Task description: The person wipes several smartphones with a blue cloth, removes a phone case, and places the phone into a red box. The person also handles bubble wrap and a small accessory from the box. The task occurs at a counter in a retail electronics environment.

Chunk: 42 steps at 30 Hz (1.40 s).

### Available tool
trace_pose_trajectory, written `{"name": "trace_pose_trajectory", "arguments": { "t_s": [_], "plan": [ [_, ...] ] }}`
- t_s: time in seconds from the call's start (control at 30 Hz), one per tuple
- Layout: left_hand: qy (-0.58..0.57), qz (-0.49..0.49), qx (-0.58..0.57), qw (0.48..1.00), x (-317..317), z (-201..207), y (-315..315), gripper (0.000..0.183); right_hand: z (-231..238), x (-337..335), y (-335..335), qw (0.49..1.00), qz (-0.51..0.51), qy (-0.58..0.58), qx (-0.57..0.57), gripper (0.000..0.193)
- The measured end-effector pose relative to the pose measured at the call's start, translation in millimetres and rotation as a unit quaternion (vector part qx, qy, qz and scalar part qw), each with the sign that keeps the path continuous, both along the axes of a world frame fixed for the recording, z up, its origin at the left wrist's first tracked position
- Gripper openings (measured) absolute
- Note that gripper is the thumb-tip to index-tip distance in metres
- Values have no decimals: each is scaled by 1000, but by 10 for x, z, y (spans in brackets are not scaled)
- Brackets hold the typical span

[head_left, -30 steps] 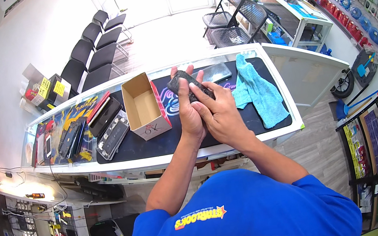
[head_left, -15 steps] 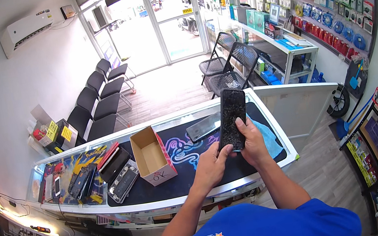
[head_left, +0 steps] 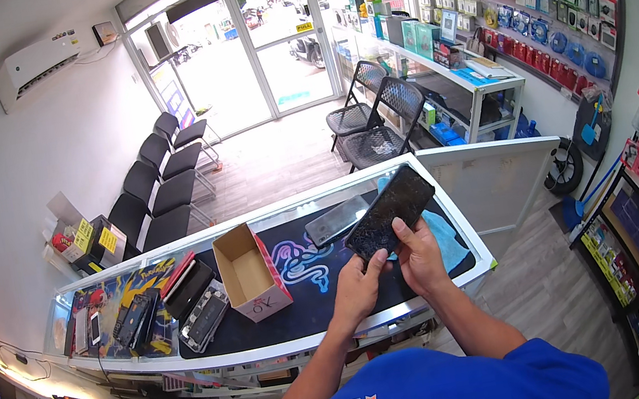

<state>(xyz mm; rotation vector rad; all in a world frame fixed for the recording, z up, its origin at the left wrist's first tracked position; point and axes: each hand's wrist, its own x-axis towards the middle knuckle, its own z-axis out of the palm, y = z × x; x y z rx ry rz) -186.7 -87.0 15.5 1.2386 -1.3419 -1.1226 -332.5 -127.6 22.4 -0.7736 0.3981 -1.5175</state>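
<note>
Both hands are lifting a dark phone (head_left: pixel 388 211) with a cracked screen above the surface (head_left: pixel 308 285) — right hand (head_left: pixel 420 254) gripping its lower edge, left hand (head_left: pixel 358 285) steadying a corner — best kept supported along both edges.

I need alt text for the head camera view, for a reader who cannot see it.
Two bare hands, left hand and right hand, hold up a dark phone with a cracked screen above a shop counter. On the counter lie an open cardboard box, a grey phone and a blue cloth.
</note>
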Motion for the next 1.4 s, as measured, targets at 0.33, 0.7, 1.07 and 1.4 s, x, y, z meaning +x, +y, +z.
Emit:
{"name": "trace_pose_trajectory", "arguments": {
  "t_s": [0.33, 0.7, 1.07, 1.4],
  "plan": [
    [576, -75, 60, 812, 338, -30, -283, 64, 506, -282, -97, 819, 45, 571, -32, 57],
    [448, 93, 49, 888, 468, -139, -176, 34, -170, -1183, -611, 680, -255, 677, -119, 61],
    [526, -49, 153, 835, 271, 84, -199, 80, 880, -1361, 37, 934, -236, 241, -120, 40],
    [677, -165, 102, 710, 350, -218, -127, 87, -31, 36, 711, 712, -74, 579, -392, 49]
  ]
}}
